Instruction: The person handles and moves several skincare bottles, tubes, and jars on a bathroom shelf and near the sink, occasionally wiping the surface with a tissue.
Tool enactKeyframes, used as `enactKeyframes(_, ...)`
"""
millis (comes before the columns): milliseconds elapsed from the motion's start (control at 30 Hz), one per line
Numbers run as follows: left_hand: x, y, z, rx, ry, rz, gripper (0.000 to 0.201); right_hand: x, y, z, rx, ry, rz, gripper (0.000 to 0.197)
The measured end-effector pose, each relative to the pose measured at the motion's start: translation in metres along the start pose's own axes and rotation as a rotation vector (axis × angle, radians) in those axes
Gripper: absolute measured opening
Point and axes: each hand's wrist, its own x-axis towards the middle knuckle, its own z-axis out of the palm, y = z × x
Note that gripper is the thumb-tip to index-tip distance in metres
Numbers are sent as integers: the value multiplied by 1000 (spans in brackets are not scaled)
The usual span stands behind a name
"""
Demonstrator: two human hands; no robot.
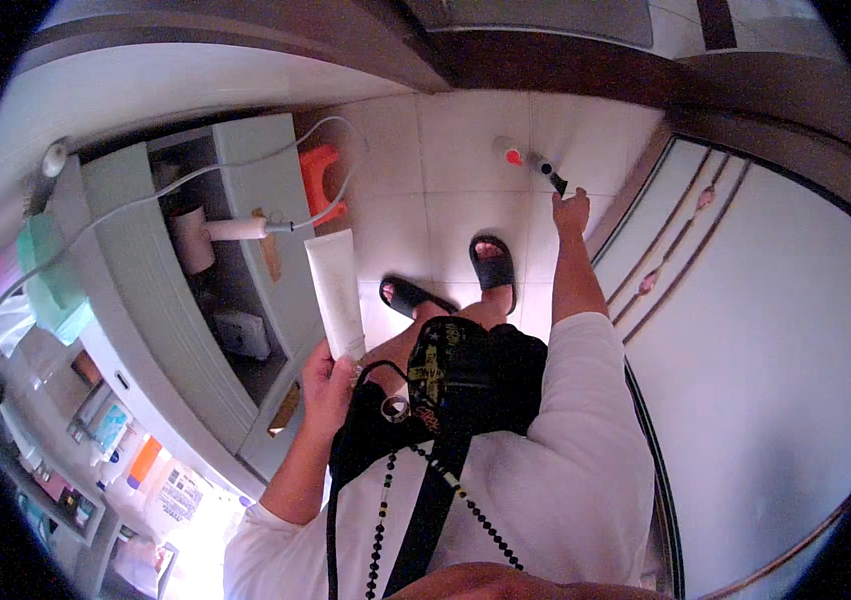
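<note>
My left hand [326, 385] grips the lower end of a long white squeeze tube [334, 285], which points up and away from me in front of the open cabinet. My right arm reaches forward over the tiles. My right hand [572, 210] has its fingers at the black end of a small grey-and-black cylinder [546, 168]; its exact kind is too small to tell. Just left of that cylinder on the floor is a small pale bottle-like thing with a red part [514, 157].
A hair dryer [231, 230] with a long grey cord lies by the open cabinet [261, 180] on the left. Beyond it is a red plastic stool [321, 182]. Black slippers [493, 265] are on my feet. A white panelled door [746, 300] stands to the right. Toiletries crowd the lower-left counter.
</note>
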Motion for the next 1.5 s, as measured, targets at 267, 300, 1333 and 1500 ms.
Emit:
enactKeyframes(267, -77, 110, 19, -198, -67, 5, 31, -50, -31, -126, 126, 34, 88, 56)
enactKeyframes(300, -90, 126, 20, -200, -74, -8, 32, -57, -39, -147, 187, 11, 50, 54)
enactKeyframes(1333, -439, 210, -171, -668, 97, 810, 51, -505, -475, -559, 231, -1645, -1222, 17)
enactKeyframes(1500, -454, 195, -218, -744, 92, 902, 43, -539, -507, -640, -522, -1966, -1404, 21)
